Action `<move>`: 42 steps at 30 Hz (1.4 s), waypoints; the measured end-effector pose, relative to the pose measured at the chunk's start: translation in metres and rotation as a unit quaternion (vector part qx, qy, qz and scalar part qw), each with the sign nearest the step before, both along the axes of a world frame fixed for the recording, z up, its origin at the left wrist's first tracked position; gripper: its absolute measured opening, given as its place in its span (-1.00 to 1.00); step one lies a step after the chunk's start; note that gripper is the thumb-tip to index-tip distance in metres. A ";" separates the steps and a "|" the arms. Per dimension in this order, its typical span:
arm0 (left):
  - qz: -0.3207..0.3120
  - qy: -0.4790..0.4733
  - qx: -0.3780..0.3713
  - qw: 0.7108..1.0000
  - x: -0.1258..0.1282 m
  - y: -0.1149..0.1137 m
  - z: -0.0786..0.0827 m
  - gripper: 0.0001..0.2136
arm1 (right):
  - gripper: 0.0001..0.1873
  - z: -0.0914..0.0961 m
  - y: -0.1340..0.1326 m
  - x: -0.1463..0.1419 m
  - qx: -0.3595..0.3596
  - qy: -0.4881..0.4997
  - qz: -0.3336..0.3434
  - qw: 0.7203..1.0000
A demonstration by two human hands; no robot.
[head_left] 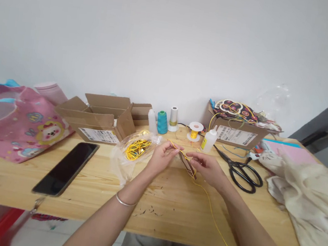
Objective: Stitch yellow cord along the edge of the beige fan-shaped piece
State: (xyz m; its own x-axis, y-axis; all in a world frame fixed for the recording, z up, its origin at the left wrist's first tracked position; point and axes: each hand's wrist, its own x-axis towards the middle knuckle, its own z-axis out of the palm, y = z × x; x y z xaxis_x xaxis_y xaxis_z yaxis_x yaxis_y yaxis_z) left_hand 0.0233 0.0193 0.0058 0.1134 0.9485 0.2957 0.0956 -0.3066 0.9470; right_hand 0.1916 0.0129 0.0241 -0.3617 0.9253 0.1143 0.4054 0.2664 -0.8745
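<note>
Above the middle of the table, a small flat piece with dark patterned edges (188, 169) hangs between my hands, with yellow cord running along it. My left hand (162, 155) pinches its upper left end together with the cord. On the other side, my right hand (205, 168) has its thumb and fingers closed on the yellow cord (211, 205) at the piece's upper edge; the exact grip is small and partly hidden. From there the cord trails down across the table and over its front edge. A clear plastic bag (119, 158) with a yellow cord bundle (137, 148) lies left of my left hand.
Black scissors (243, 177) lie right of my right hand. Behind stand a glue bottle (209, 141), a yellow-wound spool (195, 132), a teal thread cone (162, 122) and cardboard boxes (99, 120). A phone (66, 169) and pink bag (26, 124) are left; cream cloth (305, 200) is right.
</note>
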 end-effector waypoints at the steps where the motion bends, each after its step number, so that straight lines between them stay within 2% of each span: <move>1: 0.005 0.003 0.006 1.000 0.000 0.000 0.000 -0.87 | -0.71 -0.002 0.000 -0.001 0.017 -0.016 -0.002 1.000; 5: 0.010 0.002 0.024 1.000 0.000 -0.002 0.002 -0.88 | -0.72 -0.016 0.002 -0.005 0.103 -0.059 -0.028 0.993; 8: 0.015 0.003 0.049 0.999 0.002 -0.005 0.006 -0.90 | -0.76 -0.021 0.000 -0.008 0.166 -0.072 -0.017 0.983; 11: 0.013 0.022 0.070 0.997 0.004 -0.007 0.010 -0.92 | -0.78 -0.021 -0.003 -0.013 0.184 -0.069 0.004 0.981; 14: -0.010 0.052 0.075 0.996 0.006 -0.010 0.012 -0.92 | -0.83 -0.020 -0.006 -0.018 0.167 -0.052 -0.017 0.984; 17: -0.033 0.067 0.077 0.994 0.008 -0.013 0.012 -0.91 | -0.79 -0.022 -0.006 -0.020 0.148 -0.032 -0.041 0.988; 25: -0.040 0.065 0.068 0.995 0.010 -0.015 0.013 -0.90 | -0.79 -0.022 -0.006 -0.020 0.094 0.039 -0.030 0.994; 27: -0.029 0.066 0.071 0.995 0.010 -0.015 0.013 -0.90 | -0.79 -0.019 -0.006 -0.020 0.055 0.077 -0.034 0.995; 29: 0.004 0.053 0.063 0.997 0.010 -0.014 0.014 -0.88 | -0.78 -0.017 -0.006 -0.020 -0.020 0.146 -0.062 0.987; 31: 0.056 0.018 0.038 0.998 0.009 -0.013 0.016 -0.88 | -0.75 -0.018 -0.004 -0.018 -0.091 0.222 -0.101 0.966; 33: 0.080 -0.024 -0.013 0.996 0.007 -0.012 0.017 -0.83 | -0.72 -0.020 -0.002 -0.015 -0.122 0.271 -0.132 0.946; 35: 0.037 -0.068 -0.098 0.992 0.005 -0.013 0.018 -0.72 | -0.71 -0.021 0.000 -0.012 -0.111 0.272 -0.143 0.945; 37: -0.057 -0.109 -0.210 0.970 0.005 -0.014 0.016 -0.69 | -0.74 -0.020 0.001 -0.011 -0.058 0.225 -0.131 0.964; 39: -0.144 -0.146 -0.304 0.930 0.006 -0.016 0.014 -0.67 | -0.79 -0.017 -0.001 -0.010 0.042 0.135 -0.097 0.985; 40: -0.173 -0.159 -0.339 0.911 0.006 -0.016 0.012 -0.65 | -0.81 -0.015 -0.003 -0.010 0.106 0.081 -0.076 0.988; 42: -0.198 -0.180 -0.385 0.883 0.007 -0.016 0.009 -0.62 | -0.82 -0.011 -0.005 -0.010 0.231 -0.030 -0.030 0.972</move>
State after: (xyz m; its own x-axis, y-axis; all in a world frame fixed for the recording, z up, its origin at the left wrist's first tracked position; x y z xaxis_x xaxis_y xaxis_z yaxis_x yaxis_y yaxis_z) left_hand 0.0304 0.0030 0.0147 0.5119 0.7906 -0.3360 -0.2238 0.5003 0.8364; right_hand 0.1814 0.0081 0.0132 -0.3278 0.8000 0.5026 0.4793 0.5993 -0.6412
